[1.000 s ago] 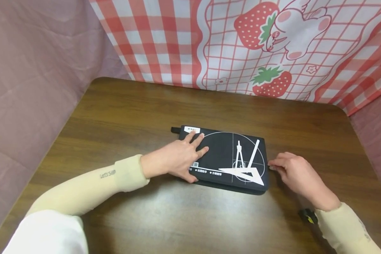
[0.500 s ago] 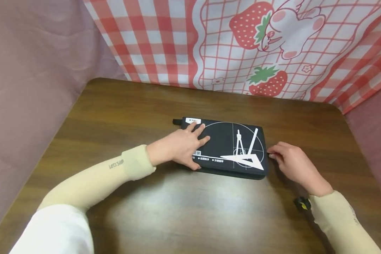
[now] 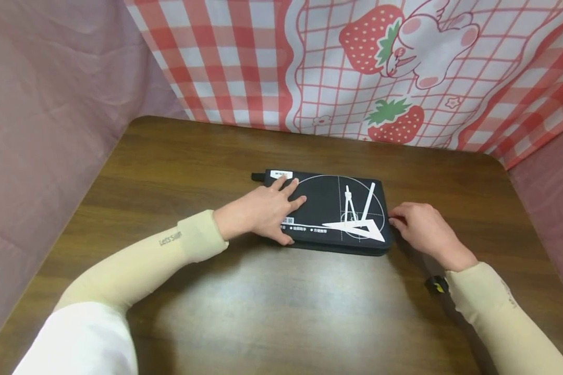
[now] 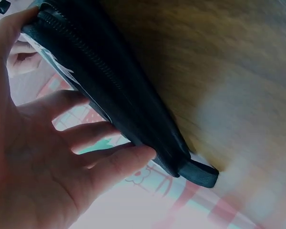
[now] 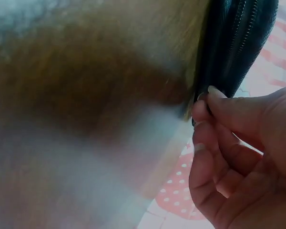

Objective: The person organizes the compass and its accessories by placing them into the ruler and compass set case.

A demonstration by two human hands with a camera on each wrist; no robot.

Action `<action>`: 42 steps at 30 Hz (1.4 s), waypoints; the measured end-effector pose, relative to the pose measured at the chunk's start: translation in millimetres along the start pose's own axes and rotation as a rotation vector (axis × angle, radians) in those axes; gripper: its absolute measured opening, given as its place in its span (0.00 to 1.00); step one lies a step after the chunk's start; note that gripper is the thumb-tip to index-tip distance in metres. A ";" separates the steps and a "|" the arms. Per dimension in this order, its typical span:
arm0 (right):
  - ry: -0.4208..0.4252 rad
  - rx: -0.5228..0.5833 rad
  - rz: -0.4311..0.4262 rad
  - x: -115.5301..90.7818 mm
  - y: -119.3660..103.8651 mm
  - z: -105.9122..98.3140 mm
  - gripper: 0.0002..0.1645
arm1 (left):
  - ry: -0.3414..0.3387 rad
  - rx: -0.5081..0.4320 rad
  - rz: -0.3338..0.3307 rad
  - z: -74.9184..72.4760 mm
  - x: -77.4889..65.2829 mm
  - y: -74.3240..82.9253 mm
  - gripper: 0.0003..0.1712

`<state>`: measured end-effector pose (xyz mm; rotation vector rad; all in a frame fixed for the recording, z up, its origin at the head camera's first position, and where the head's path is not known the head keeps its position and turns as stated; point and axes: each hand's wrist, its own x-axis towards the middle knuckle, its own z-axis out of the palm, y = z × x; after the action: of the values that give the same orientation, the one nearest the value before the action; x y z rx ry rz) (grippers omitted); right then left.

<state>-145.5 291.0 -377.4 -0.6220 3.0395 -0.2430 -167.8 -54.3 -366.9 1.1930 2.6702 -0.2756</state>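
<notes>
A black zippered case, printed with white compasses and a set square, lies flat on the wooden table. Fingers spread, my left hand rests on the left part of its top, thumb at the front edge. In the left wrist view a fabric loop sticks out from the case's left end. At the right end, my right hand pinches the zipper pull between thumb and forefinger, mostly hidden by the fingertips. Zipper teeth run along the case's side in the right wrist view, close above those fingers.
A red-and-white strawberry curtain hangs behind the table's far edge, and pinkish cloth hangs at the left. A small black and yellow piece sits by the right wrist. Bare tabletop surrounds the case.
The case has slid away from me and slightly left, with both hands moving along with it. Left fingers stay spread on top; the right hand keeps its pinch at the right end.
</notes>
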 end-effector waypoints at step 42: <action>0.119 -0.042 -0.152 -56.3 -34.4 7.8 0.07 | 0.006 0.039 0.001 -0.7 0.8 -3.9 0.61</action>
<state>-80.0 280.8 -379.7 -0.8747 3.1205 -0.2283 -171.2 -56.1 -366.1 1.2082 2.6808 -0.3263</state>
